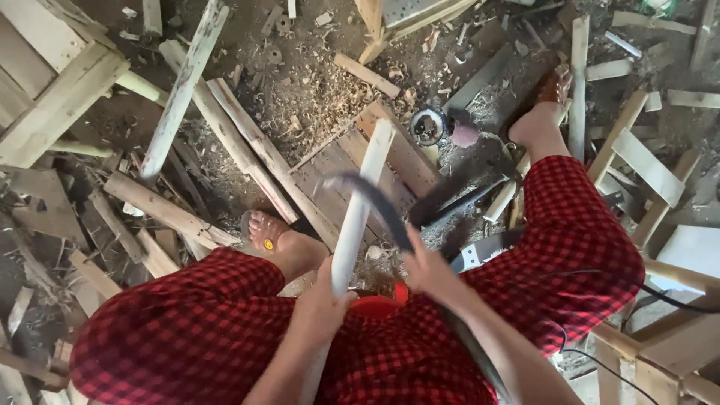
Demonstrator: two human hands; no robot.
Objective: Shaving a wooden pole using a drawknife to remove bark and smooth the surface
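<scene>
My left hand (pixel 322 304) grips a long pale round wooden stick (pixel 360 202) near its lower part; the stick slants up and away toward the floor boards. My right hand (pixel 429 271) holds a dark curved blade (pixel 375 201), blurred by motion, which crosses the stick just above my left hand. I sit with knees apart in red-and-black checked trousers (pixel 577 240). My left foot (pixel 274 236) wears a sandal; my right foot (pixel 541 120) rests farther off.
Wood poles (pixel 180 90), planks and slats lie scattered over a floor covered in shavings (pixel 315 97). A small round tin (pixel 428 125) sits by my right foot. A handsaw (pixel 480 251) lies near my right knee. Wooden frames (pixel 652 169) stand at right.
</scene>
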